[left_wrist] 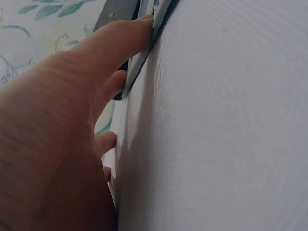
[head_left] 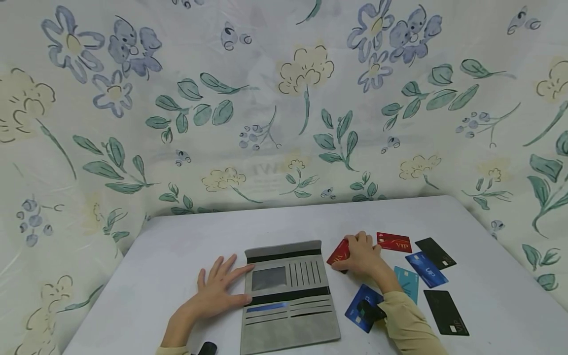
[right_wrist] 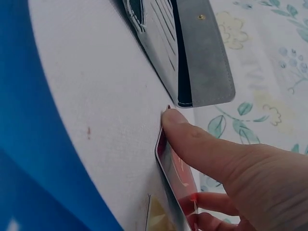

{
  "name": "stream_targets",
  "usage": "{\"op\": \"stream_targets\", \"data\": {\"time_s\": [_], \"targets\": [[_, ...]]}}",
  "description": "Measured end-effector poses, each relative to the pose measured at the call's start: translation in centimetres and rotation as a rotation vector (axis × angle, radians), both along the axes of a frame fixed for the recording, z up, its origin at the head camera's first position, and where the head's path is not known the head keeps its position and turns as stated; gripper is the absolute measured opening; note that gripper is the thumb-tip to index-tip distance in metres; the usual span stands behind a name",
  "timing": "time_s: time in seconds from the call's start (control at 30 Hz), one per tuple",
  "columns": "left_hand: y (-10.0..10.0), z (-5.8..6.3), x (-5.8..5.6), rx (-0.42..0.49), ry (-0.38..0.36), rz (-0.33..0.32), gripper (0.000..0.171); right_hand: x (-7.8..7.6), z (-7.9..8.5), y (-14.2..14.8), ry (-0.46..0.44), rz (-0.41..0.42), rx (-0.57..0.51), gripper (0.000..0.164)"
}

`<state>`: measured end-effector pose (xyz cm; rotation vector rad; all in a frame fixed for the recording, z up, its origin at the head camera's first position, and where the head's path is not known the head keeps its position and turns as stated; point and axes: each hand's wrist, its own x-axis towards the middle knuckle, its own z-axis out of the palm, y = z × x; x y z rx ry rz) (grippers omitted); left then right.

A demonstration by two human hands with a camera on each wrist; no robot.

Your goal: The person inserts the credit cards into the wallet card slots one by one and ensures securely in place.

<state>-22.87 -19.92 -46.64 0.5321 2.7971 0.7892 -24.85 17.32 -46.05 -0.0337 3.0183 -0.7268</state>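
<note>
A grey wallet (head_left: 290, 325) lies unfolded on the white table, with card slots, a clear window and a blue card (head_left: 267, 307) tucked in a lower left slot. My left hand (head_left: 218, 288) has its fingers spread; thumb and index finger touch the wallet's left edge, as the left wrist view also shows. To the right of the wallet, my right hand (head_left: 365, 257) pinches a red card (head_left: 339, 252) between thumb and fingers. In the right wrist view, the red card (right_wrist: 176, 168) is tilted on edge, and a gold patch shows beneath it, its owner unclear.
Right of that hand lie another red card (head_left: 394, 242), a black card (head_left: 436, 252), a blue card (head_left: 427, 269), a teal card (head_left: 407, 282) and a second black card (head_left: 445, 312). Another blue card (head_left: 358, 308) lies by the right wrist, partly covered by a black object (head_left: 371, 311).
</note>
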Motion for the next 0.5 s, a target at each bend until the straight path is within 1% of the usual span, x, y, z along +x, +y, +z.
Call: {"op": "stream_targets", "data": {"time_s": [0.2, 0.5], "targets": [[-0.07, -0.24, -0.08, -0.011, 0.01, -0.001, 0.074, -0.08, 0.01, 0.16, 0.02, 0.003, -0.009, 0.081], [0.1, 0.05, 0.17, -0.017, 0.004, 0.005, 0.074, 0.15, 0.37, 0.18, 0.043, 0.015, 0.014, 0.074]]}}
